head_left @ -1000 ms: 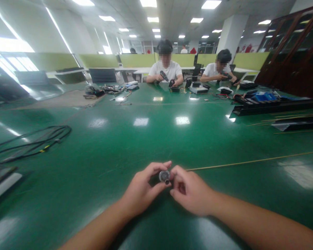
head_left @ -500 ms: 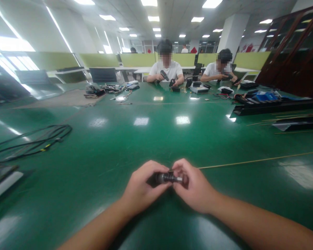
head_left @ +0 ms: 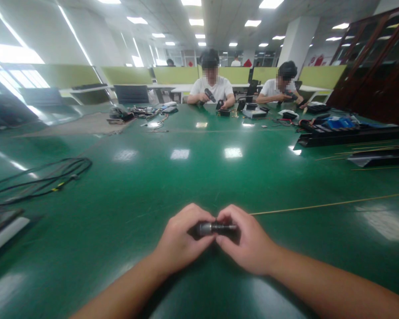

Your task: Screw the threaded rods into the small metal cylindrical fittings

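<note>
Between the hands, the part [head_left: 217, 227] sits in the left hand's [head_left: 181, 235] grip while the right hand [head_left: 252, 243] curls round its thin end, contact unclear, so a loose left hold could drop it onto the table [head_left: 199, 184] below.

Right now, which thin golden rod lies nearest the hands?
The lone rod beside the right hand; the other rods lie farther away, by the black parts.

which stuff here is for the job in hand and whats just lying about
Apparently in use:
small metal-and-black part, between the left hand and right hand

Apparently just lying about:
coiled black cable
thin yellowish rod, reaching away behind the right hand
blue items, far right
</note>
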### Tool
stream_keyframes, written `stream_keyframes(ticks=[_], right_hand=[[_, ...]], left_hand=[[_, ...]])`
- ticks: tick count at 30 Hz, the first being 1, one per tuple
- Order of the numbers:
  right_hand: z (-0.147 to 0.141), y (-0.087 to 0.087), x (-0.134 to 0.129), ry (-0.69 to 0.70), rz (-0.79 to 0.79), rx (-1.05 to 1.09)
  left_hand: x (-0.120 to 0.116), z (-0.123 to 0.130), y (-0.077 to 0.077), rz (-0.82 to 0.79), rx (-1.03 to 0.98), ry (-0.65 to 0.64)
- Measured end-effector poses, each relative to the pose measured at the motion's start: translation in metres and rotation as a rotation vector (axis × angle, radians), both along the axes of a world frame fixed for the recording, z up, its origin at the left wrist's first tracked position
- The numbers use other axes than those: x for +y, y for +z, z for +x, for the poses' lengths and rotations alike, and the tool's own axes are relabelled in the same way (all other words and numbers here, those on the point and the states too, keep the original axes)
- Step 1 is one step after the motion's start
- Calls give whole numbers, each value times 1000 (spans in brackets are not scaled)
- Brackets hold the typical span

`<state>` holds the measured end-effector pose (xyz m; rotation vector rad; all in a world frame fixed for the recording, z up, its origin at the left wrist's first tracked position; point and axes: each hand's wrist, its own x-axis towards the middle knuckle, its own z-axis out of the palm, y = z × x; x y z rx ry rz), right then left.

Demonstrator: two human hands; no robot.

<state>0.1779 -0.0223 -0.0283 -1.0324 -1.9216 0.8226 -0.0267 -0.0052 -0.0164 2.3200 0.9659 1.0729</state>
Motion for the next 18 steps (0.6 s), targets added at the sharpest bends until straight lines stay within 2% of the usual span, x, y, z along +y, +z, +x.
stream_keyframes(ticks=[9,18], right_hand=[[-1,1,-1,-2,-18,-24],[-1,-1,-1,7,-18,-12]], left_hand=[[-3,2,-1,-67,-8,49],[-3,2,-3,-100,-27,25]])
